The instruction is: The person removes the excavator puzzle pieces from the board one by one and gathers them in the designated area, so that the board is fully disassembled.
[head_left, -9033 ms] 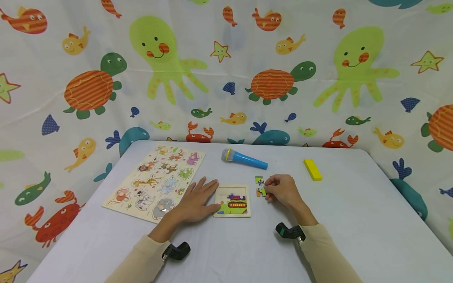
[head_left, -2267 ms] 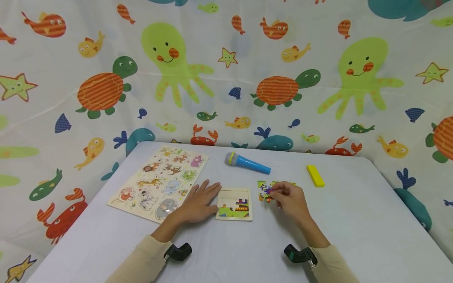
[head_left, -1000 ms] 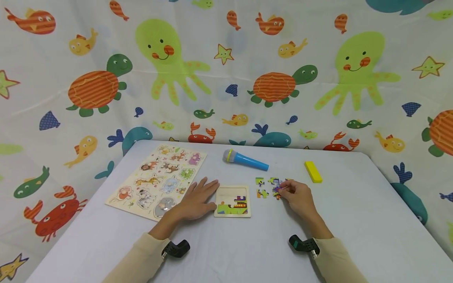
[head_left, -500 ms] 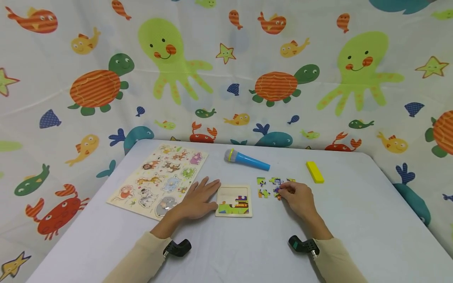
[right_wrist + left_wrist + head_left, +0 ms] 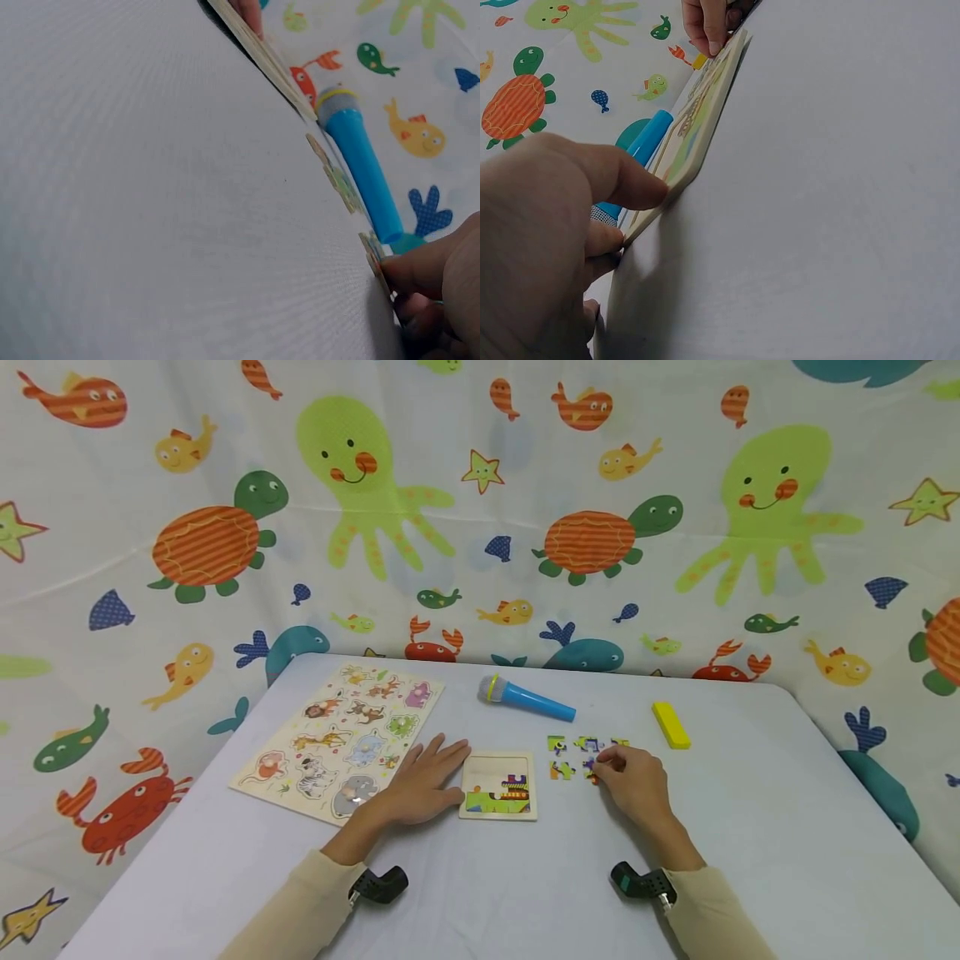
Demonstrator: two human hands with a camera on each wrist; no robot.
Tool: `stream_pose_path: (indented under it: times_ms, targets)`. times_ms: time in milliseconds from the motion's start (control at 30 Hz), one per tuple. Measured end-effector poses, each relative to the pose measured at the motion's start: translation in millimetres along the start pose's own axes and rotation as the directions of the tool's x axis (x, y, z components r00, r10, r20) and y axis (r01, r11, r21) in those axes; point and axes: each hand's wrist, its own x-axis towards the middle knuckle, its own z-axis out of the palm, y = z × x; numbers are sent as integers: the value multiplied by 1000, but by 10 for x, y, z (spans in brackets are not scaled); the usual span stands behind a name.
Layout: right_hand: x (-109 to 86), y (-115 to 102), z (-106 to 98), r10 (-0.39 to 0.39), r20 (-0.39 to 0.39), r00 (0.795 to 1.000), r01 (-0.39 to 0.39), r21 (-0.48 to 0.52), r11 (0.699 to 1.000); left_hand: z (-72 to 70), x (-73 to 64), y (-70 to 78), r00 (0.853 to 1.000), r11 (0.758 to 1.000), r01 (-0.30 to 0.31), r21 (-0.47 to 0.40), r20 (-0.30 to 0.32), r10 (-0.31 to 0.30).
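My left hand (image 5: 422, 783) lies with its fingers spread at the left edge of a small wooden puzzle tray (image 5: 465, 815). In the left wrist view the thumb (image 5: 641, 187) touches the tray's rim. Inside the tray sit joined puzzle pieces (image 5: 510, 795) with green ground and a train-like picture; its upper left shows bare wood. Right of the tray, my right hand (image 5: 636, 783) pinches a purple puzzle piece (image 5: 590, 768) between thumb and curled fingers, which partly hide it. Loose puzzle pieces (image 5: 561, 770) lie to its left, others (image 5: 588, 744) just behind.
A large wooden animal puzzle board (image 5: 315, 777) lies left of the small tray, partly behind the left hand. Further back rests a blue toy microphone (image 5: 536, 702). A yellow block (image 5: 671, 725) lies at the back right. A patterned curtain hangs behind the table.
Over the earlier seconds, pieces in the tray were rearranged and loose pieces spread out on its right. In the last second the right hand barely moves at the pieces; the left hand stays put.
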Motion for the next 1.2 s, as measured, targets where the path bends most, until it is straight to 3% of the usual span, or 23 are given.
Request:
stream_pose_path:
  times_ms: [300,567,900,1200]
  targets:
    - [15,-3,-10,5,5,1000,-5,27,1000,-13,0,14,1000,1000,-1,3,-3,1]
    - [36,-50,-103,-28,47,998,22,133,991,-10,8,15,1000,1000,1,6,-4,-1]
    - [-20,-349,-130,-73,49,996,61,219,974,-20,1,32,1000,1000,-2,-5,-1,2]
    - [-103,-560,-13,-138,90,986,106,295,950,-14,-8,26,1000,1000,7,8,2,-7]
